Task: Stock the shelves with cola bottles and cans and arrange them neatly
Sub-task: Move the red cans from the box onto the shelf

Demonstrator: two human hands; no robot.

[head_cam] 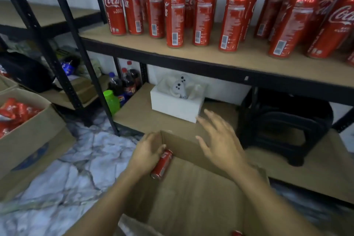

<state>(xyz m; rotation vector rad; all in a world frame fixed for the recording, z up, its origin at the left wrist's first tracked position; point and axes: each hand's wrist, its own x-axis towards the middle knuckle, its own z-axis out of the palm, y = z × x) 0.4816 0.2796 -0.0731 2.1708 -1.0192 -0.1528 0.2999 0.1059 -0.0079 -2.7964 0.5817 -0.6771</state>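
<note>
At the bottom edge, a second red can (237, 233) is cut off, and your left hand (148, 151) hides the top of the slim red cola can (162, 165) it grips; that can tilts inside the open brown cardboard box (191, 193), its label blurred; your right hand (218, 140) hovers just beside it, fingers spread, holding nothing.

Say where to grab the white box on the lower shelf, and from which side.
Probably its two side walls, from the front: the white box is open-topped with controllers inside, and the upper shelf overhangs it.
</note>
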